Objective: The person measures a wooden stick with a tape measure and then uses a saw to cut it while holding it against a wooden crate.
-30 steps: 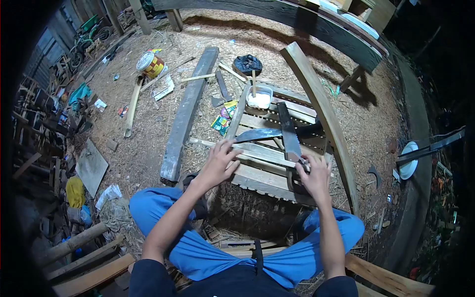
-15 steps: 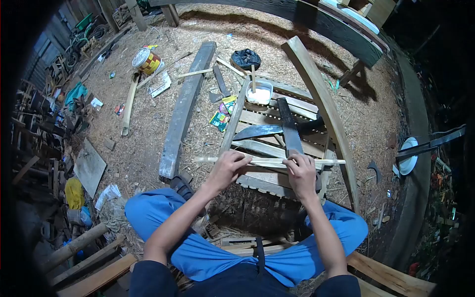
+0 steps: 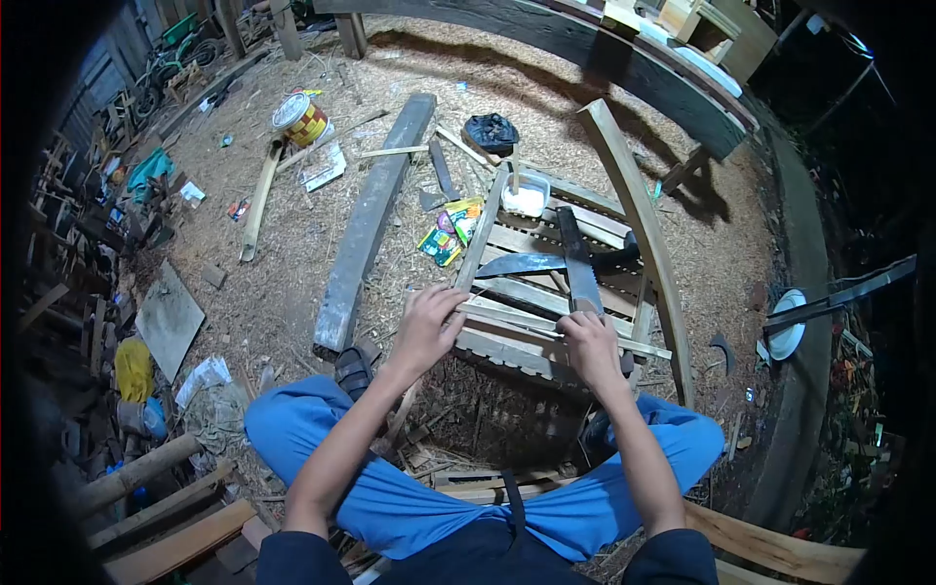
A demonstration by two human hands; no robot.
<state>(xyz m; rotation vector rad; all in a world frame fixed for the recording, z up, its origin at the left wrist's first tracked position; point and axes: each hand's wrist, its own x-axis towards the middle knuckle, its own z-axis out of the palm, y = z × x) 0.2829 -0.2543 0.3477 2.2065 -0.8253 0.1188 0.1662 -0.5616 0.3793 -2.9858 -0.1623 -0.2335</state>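
Note:
My left hand [image 3: 426, 324] is closed around the left end of a thin wooden strip [image 3: 639, 346], its fingers bent over it. Further right, my right hand [image 3: 591, 349] pinches the same strip near the lower end of a saw blade [image 3: 581, 275]. The strip slants down to the right across a low slatted wooden stand [image 3: 505, 353]. A machete [image 3: 524, 264] lies on the slats, its blade meeting the saw. Behind them stands a plastic tub [image 3: 527, 198] of white stuff with a stick in it. My fingers hide parts of the strip.
A long thick beam [image 3: 375, 224] lies left of the stand, and a curved beam [image 3: 632, 195] leans along its right. A hatchet [image 3: 442, 175], colourful packets [image 3: 450, 231], a black plastic bag [image 3: 490, 133] and a paint bucket [image 3: 299, 119] are on the shaving-strewn ground.
The strip has tilted, its right end now lower and nearer me. My left hand has shifted left and slightly up; my right hand has moved slightly down. The camera view has shifted a little.

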